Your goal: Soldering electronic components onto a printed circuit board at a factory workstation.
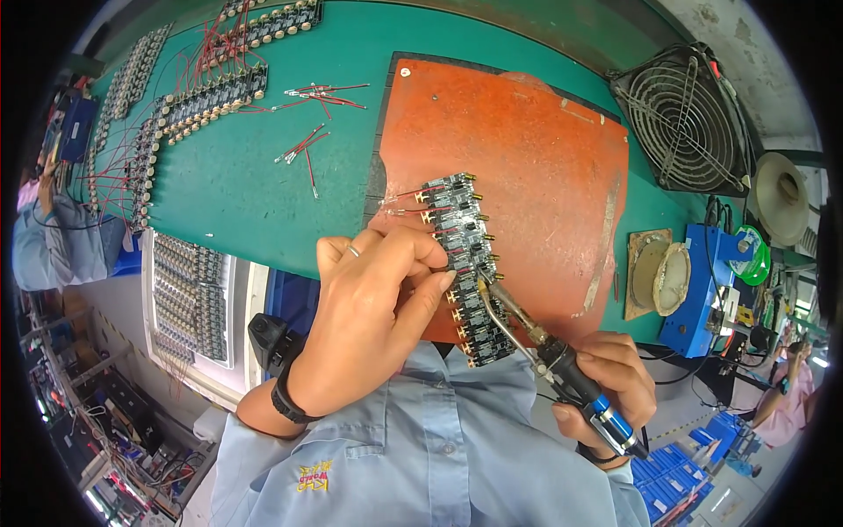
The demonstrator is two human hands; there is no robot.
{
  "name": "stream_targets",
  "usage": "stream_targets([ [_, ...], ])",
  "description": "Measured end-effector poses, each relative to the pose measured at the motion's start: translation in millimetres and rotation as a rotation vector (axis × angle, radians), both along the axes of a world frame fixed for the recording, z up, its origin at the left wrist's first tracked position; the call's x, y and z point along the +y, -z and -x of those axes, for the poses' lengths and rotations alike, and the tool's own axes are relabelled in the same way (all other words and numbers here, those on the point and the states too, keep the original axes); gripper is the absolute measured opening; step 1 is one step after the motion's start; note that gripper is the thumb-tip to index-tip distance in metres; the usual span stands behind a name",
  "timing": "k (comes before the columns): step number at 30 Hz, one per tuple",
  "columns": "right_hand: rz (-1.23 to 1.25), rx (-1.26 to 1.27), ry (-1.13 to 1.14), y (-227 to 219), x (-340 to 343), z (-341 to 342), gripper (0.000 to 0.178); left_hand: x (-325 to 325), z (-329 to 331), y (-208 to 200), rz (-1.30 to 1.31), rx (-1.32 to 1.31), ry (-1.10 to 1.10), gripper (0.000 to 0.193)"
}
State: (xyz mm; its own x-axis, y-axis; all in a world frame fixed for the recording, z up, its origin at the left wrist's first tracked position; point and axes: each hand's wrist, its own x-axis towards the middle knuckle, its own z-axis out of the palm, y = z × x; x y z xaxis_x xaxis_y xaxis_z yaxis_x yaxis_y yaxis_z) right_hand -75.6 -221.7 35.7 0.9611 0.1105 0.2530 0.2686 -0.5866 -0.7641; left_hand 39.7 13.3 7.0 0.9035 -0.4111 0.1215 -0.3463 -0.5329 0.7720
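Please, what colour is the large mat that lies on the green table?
The mat is orange-red; it shows best in the head view.

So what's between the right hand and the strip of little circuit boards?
A soldering iron, in the head view: the right hand holds its handle, and its tip points to the strip of circuit boards.

Green worktop [233,189] fills upper left and centre, dull greenish panel [527,26] along its far edge. Scuffed pale wall [777,57] at upper right. Grey floor [680,408] lower right, blue bins [669,479] on it. Cluttered metal shelving [75,356] lower left. Small bright white light [820,361] near the right rim.
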Motion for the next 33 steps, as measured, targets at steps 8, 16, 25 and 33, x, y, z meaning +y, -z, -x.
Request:
stream_targets([
  [8, 0.012, 0.037, 0.004, 2, 5, -4, 0.047, 0, 1, 1, 0.008, 0.013, -0.003, 0.019],
  [16, 0.035, 0.052, -0.016, 0, 5, -4, 0.047, 1, 0, 2, 0.006, 0.021, 0.004, 0.019],
  [25, -0.105, -0.114, 0.094, 8, -1, 4, 0.052, 1, -1, 1, 0.013, 0.028, 0.011, 0.018],
  [33, -0.333, -0.05, 0.278, 16, 2, 10, 0.058, 3, 1, -5, -0.015, 0.049, 0.02, 0.022],
])
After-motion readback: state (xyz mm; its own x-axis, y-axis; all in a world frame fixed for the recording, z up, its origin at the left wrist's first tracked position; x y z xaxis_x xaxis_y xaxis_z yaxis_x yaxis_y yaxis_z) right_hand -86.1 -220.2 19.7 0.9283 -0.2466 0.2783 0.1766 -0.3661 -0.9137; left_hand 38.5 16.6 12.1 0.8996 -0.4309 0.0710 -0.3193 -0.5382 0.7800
